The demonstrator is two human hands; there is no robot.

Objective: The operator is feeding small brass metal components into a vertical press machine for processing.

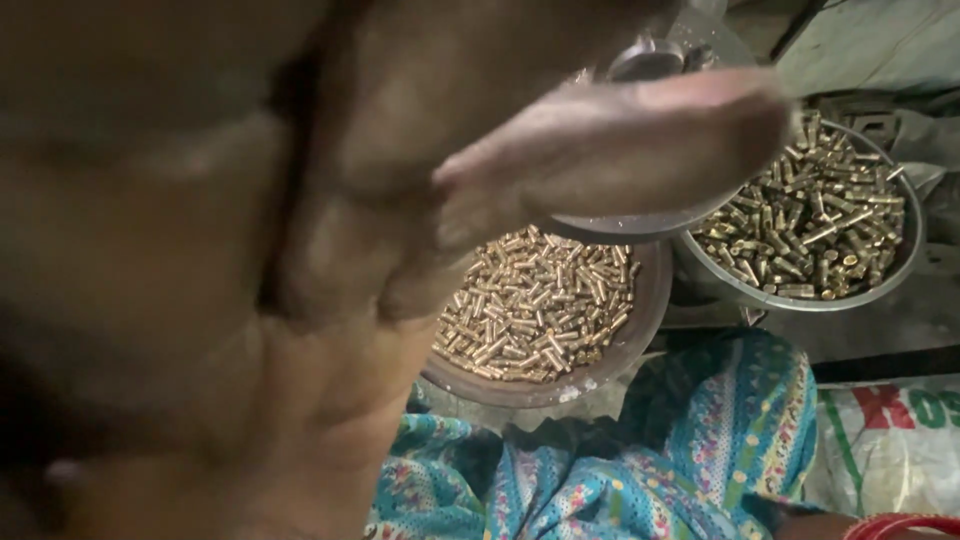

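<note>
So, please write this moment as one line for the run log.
hand: fills view, blurred, side unclear | dark pan: small brass cylinders | metal bowl: darker brass pieces | below: patterned blue cloth

A dark round pan (640,330) sits low in the middle, heaped with small brass cylinders (535,300). Just to its right stands a grey metal bowl (905,255) filled with darker, duller brass pieces (815,215) lying in all directions. Partly over both rests the rim of another grey metal dish (630,225). Below them spreads turquoise cloth with a flower print (640,470). A white woven sack with red and green lettering (890,445) lies at lower right, beside red bangles (900,525) at the bottom edge.
</note>
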